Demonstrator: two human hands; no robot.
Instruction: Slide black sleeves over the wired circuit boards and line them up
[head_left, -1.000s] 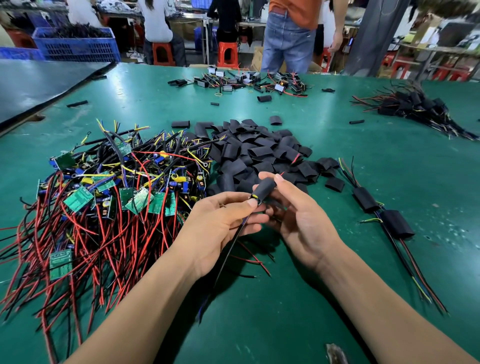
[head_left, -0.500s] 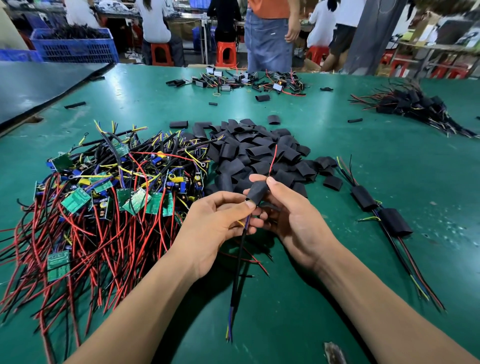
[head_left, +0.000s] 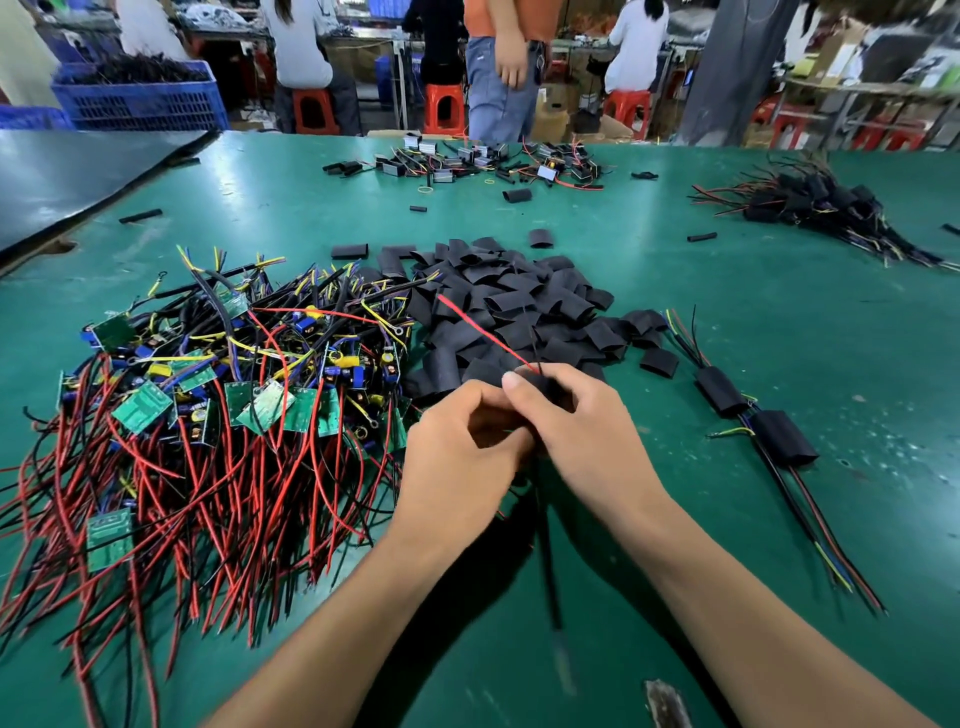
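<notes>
— Where was the black sleeve (head_left: 545, 387) when you looked?

— Right in the middle, up off the green table (head_left: 779, 312). My right hand (head_left: 587, 441) had its fingers curled round it. I saw only a small dark bit of it past the fingers.

— And the other hand?

— My left hand (head_left: 457, 457) was touching the right one, on the near left side of the sleeve. Its fingers were curled in too. What it pinched was hidden, so I could not tell.

— Which way did the sleeve point?

— Away from me and back to me. A thin red wire (head_left: 483, 332) came out of the far end and leaned up and left. Blurry dark wires (head_left: 545, 545) hung down from the near end, toward me. I think the board was inside, but I could not see it.

— Where would it go next?

— I guessed to the right. Two finished pieces (head_left: 722, 397) lay there in a slanted row, black and fat, wires trailing toward me. The right hand was the nearer one. The sleeve pile (head_left: 519, 306) was just past my hands. The heap of bare boards (head_left: 208, 405) lay to the left.
</notes>
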